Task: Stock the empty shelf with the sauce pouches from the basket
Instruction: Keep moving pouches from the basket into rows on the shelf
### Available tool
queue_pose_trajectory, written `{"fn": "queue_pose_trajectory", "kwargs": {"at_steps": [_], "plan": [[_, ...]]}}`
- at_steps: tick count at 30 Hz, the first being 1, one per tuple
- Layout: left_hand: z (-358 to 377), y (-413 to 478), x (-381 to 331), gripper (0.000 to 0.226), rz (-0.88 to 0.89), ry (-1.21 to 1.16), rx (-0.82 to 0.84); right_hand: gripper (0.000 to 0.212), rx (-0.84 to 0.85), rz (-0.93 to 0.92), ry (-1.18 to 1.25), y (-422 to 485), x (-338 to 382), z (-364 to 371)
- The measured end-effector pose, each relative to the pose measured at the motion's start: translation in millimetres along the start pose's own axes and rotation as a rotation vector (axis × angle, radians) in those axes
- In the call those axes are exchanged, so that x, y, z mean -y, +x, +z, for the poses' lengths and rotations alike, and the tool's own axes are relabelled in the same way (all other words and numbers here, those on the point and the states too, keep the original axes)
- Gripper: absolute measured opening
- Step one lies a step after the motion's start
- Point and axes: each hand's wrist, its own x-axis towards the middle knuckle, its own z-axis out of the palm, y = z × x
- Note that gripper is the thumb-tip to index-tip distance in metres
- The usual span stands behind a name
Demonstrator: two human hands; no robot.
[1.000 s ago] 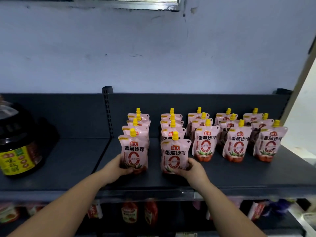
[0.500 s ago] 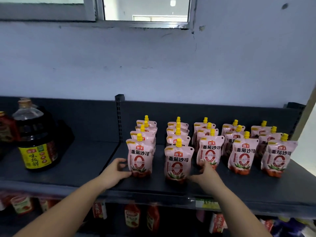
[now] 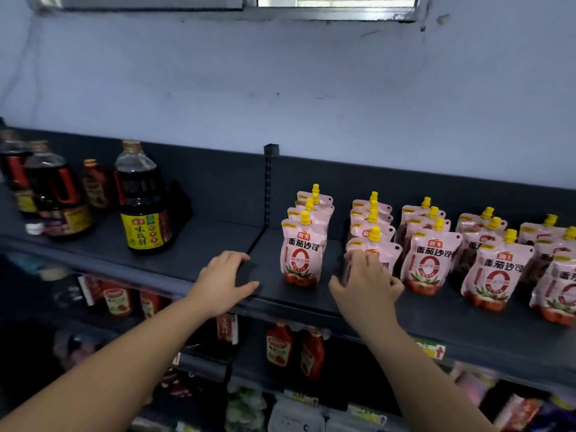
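- Shelf (image 3: 199, 244): dark metal, top tier, set against a pale wall (image 3: 280, 88) and split by a slotted post (image 3: 270, 182).
- Pouches (image 3: 436, 257): pink with yellow caps, all upright on the shelf right of the post. They stand in five files running front to back, and the last file runs off the right edge.
- First pouch (image 3: 300, 257): front of the leftmost file, untouched, between the two hands.
- Second pouch (image 3: 389, 249): front of the next file, partly hidden behind the right hand.
- Right hand (image 3: 364, 282): fingers fairly straight and laid on the second pouch's face. The thumb is spread leftward, clear of it, so there is no pinch.
- Left hand (image 3: 224, 282): at the shelf's front edge, left of the first pouch. Fingers are loosely curved and spread, holding nothing.
- Soy bottle (image 3: 143, 207): large, yellow label, left of the post, with darker bottles (image 3: 53, 194) beyond it.
- Ketchup bottles (image 3: 280, 344): on the tier below.
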Motion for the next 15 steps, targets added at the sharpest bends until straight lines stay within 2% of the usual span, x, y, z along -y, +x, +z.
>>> {"fn": "queue_pose_trajectory", "kwargs": {"at_steps": [8,15], "plan": [[-91,-61,107,0.08,-0.179,0.193,0.018,0.055,0.218,-0.378,0.002,-15,152,60],[-173,-151,241,0.083,-0.47,0.26,-0.007,0.047,0.454,-0.682,-0.007,-57,316,120]]}}
